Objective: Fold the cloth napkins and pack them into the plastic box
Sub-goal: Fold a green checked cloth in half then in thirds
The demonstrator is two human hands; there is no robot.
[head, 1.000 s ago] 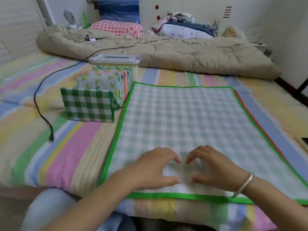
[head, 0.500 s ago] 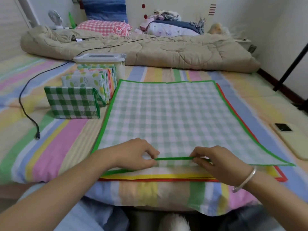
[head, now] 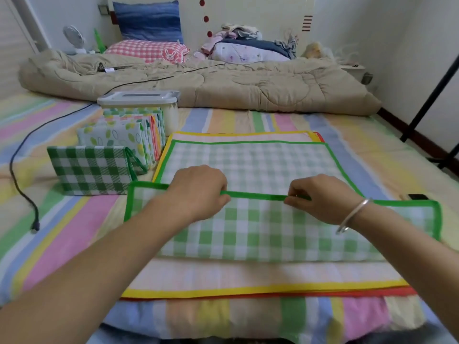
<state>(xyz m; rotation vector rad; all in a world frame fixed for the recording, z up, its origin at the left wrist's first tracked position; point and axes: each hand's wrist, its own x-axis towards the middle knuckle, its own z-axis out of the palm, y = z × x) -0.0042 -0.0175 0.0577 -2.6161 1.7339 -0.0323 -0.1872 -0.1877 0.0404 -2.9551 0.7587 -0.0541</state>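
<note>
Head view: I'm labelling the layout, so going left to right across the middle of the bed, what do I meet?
black cable → folded green checked napkin → left hand → right hand, both pinching the hem of the green-edged napkin → small black object

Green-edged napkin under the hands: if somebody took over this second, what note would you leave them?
Left hand and right hand: both pinch the near green edge of the green-edged napkin, folded over about halfway toward its far edge.
Beneath it lie a yellow-edged napkin and a red-edged napkin, flat.
Done: folded napkins stand in a row left of the stack, in front of the plastic box, lid on.
Left: finish this fold, fold the others, pack everything into the box.
</note>
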